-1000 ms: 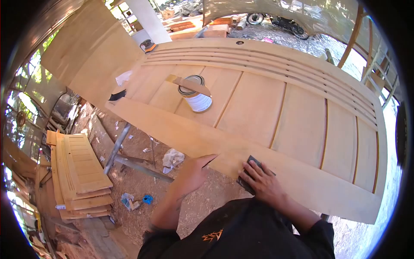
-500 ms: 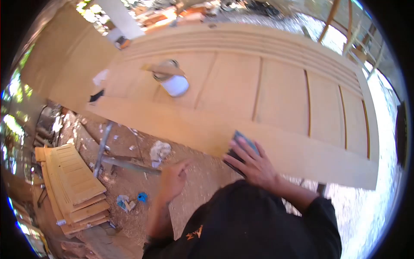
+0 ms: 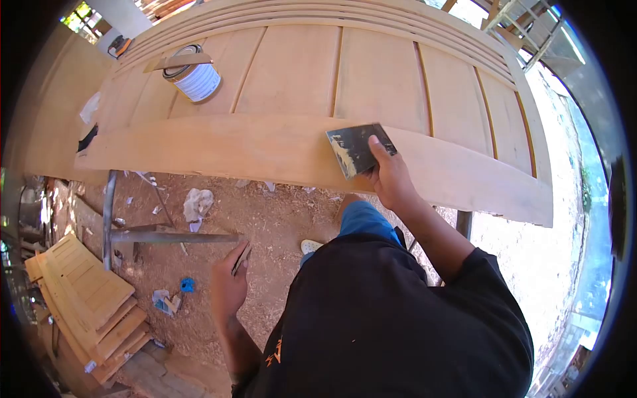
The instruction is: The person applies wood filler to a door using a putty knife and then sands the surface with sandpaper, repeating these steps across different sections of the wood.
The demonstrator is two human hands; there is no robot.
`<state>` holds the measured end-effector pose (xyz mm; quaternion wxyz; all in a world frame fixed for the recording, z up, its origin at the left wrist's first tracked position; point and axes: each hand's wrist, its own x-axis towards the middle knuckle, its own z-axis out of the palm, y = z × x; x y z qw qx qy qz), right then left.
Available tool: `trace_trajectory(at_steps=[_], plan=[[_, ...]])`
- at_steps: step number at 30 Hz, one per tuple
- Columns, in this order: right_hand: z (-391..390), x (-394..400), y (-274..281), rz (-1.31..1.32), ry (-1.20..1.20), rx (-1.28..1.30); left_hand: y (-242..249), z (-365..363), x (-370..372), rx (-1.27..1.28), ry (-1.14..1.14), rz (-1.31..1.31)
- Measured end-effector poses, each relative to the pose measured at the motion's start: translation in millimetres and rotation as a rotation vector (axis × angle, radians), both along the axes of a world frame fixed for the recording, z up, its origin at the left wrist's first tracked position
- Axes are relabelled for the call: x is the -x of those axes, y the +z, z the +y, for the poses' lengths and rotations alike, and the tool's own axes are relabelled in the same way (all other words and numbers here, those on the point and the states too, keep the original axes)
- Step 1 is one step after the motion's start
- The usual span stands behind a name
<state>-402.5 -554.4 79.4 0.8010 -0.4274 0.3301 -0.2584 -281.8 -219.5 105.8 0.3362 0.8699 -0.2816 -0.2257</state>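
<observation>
A: Reading the clock from the middle of the head view, where is the plate, and how does it look?
B: It lies toward one o'clock, over the near board of a pale wooden door. It is flat, dark and four-sided, with a ragged cream smear along its nine o'clock edge. Whether it touches the board cannot be told.

A: Describe the right hand.
B: It is clamped on the plate's four o'clock side, the thumb across the upper face and the fingers largely hidden beneath. The right forearm runs down toward four o'clock.

A: And the left hand?
B: Between seven and eight o'clock, apart from the door, with thumb and fingers pinched on a thin strip. Its forearm slopes toward five o'clock.

A: What differs from the earlier frames?
B: Half a second earlier, the right hand covers the plate with its back uppermost; now the smeared face shows. One second earlier, the left hand is at the door's near edge; now it is clear of it. The tin, between ten and eleven o'clock, keeps its place on the door, a flat stick across its top.
</observation>
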Motion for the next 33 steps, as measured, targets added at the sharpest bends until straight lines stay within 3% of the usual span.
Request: trace_trajectory(at_steps=[1,6,8,9,11,14,17,23,33], plan=[[-2,0,0,0.028,0.044,0.036,4,-2,6,-0.021,0.007,-0.019],[-28,53,20,0.262,0.818,0.318,15,-11,20,-0.061,0.130,0.002],[-34,64,40,0.395,0.771,0.662,21,-23,22,-0.047,0.137,-0.013],[-38,65,43,0.414,0.689,0.638,28,-34,25,-0.039,0.118,-0.024],[-49,54,37,0.422,0.548,1.099,42,-59,29,-0.046,0.062,-0.053],[-41,31,28,0.406,0.439,1.336,63,-106,28,-0.051,-0.039,-0.103],[-32,21,6,0.401,0.497,1.489,76,-150,29,-0.022,-0.132,-0.154],[-46,26,6,0.333,0.540,1.492,85,-200,30,-0.071,-0.222,-0.201],[-39,23,11,0.323,0.514,1.455,72,-192,10,-0.018,-0.189,-0.240]])
